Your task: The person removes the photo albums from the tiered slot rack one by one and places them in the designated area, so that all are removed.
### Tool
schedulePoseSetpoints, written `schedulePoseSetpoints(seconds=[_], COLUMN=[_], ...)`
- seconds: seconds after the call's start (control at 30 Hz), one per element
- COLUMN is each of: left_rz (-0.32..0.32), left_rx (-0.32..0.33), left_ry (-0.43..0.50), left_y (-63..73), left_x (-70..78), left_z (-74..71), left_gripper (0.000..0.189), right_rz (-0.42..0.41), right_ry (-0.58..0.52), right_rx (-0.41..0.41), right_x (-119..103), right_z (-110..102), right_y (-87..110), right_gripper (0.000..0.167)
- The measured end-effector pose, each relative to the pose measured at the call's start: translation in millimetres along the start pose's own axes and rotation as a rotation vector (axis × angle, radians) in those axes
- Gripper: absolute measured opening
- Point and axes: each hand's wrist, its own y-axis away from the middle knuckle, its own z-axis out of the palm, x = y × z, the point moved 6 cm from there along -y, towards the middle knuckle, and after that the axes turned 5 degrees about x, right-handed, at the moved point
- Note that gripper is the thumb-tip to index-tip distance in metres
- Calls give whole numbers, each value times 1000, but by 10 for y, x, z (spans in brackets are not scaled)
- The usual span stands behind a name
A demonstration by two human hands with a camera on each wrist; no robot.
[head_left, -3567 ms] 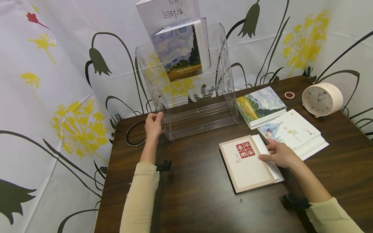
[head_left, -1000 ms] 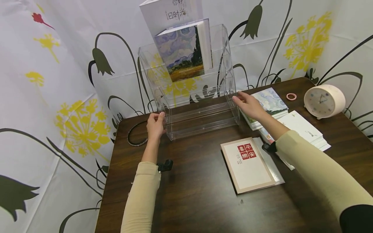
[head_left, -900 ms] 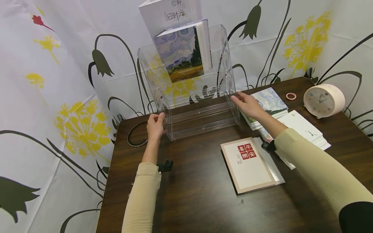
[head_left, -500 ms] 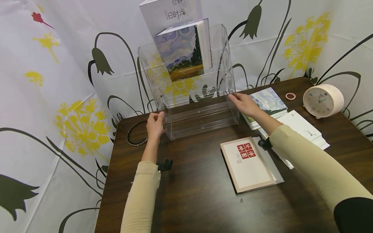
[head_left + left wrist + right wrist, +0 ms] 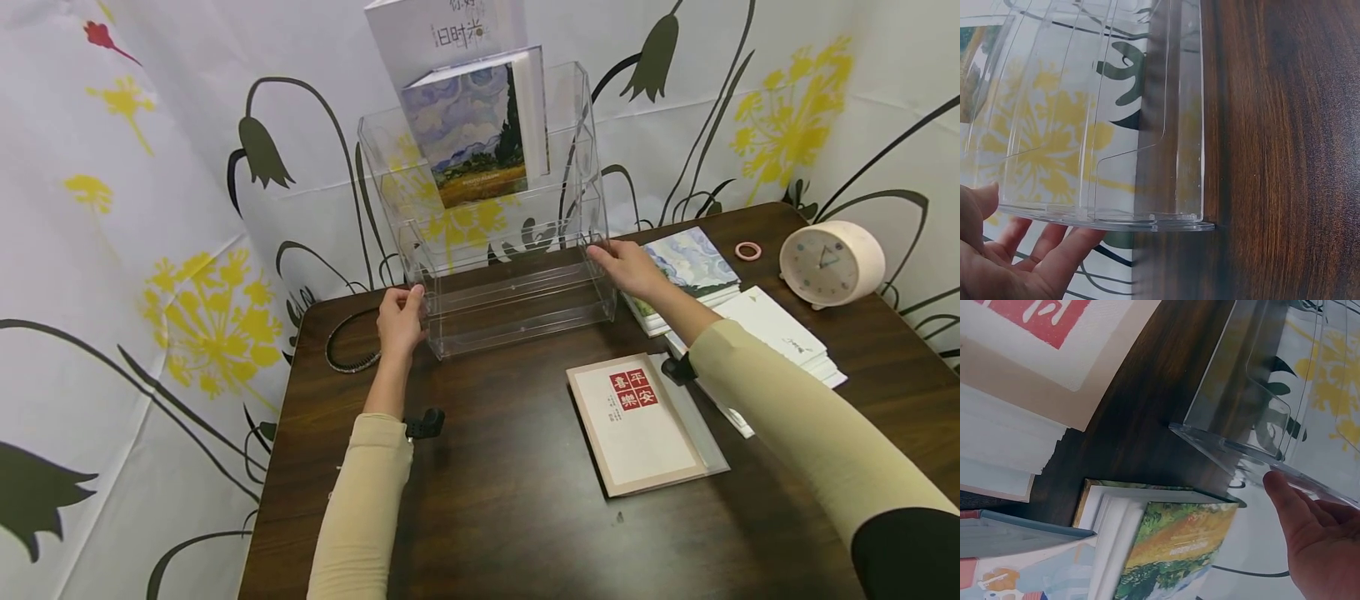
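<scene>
A clear acrylic display rack (image 5: pixel 517 337) stands on the table, an album with a painted landscape cover (image 5: pixel 465 137) and a white album (image 5: pixel 442 37) in its upper tiers. My left hand (image 5: pixel 400 321) is at the rack's left side panel, its fairly straight fingers (image 5: pixel 1066 256) against the outer face and the thumb by the edge. On the other side my right hand (image 5: pixel 630 267) touches the right panel with extended fingers (image 5: pixel 1282 494). A beige album with red characters (image 5: pixel 637 425) lies in front of the rack, pages showing at its right.
Right of the rack lie painted-cover albums (image 5: pixel 693 258) and a stack of white albums (image 5: pixel 780 329), partly behind the right arm. A pink ring (image 5: pixel 747 251) and a round clock (image 5: pixel 832 262) stand beyond. A dark hairband (image 5: pixel 333 354) lies by the left hand.
My right hand has left the beige album and gone up and left to the rack's right side panel. The left hand has stayed at the left panel.
</scene>
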Motion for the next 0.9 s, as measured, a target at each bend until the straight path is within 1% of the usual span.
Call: schedulePoseSetpoints(seconds=[0.07,0.23,0.27,0.3,0.33,0.4,0.5,0.53,0.57,0.6,0.67,0.73,0.77,0.8,0.87,0.9], left_rz=[-11,-56,-54,-41,-10,86,306,379,443,501,599,651,666,662,627,595], left_rx=[-7,-69,-71,-54,-12,114,326,374,398,407,397,355,323,276,168,120], left_ry=[13,91,104,113,114,116,96,96,104,111,127,140,137,134,108,89], left_y=[-5,-7,-7,-11,-18,-30,-20,-7,6,17,20,9,-4,-20,-65,-94], left_x=[-4,-33,-30,-19,7,99,361,470,583,703,934,1146,1244,1335,1486,1548], left_z=[1,-4,-9,-21,-43,-108,-211,-232,-237,-233,-219,-174,-139,-97,-6,37], left_gripper=[41,45,45,44,44,39,31,29,28,26,24,24,25,27,32,35], right_rz=[7,31,38,44,48,55,59,60,62,62,64,64,65,63,61,58], right_ry=[-15,-58,-67,-79,-88,-110,-124,-122,-118,-118,-112,-106,-106,-106,-109,-112], right_rx=[-2,3,4,4,6,0,-9,-10,-12,-11,-5,4,5,3,-2,-8], right_x=[9,33,36,37,38,33,29,34,36,38,31,27,24,24,21,17], right_z=[-5,1,4,5,7,9,12,13,11,7,8,3,1,2,5,13], right_y=[-3,-11,-12,-11,-13,-12,-15,-19,-17,-16,-14,-11,-7,-5,-2,-5], right_gripper=[64,61,60,59,59,58,58,58,58,57,56,55,55,56,56,56])
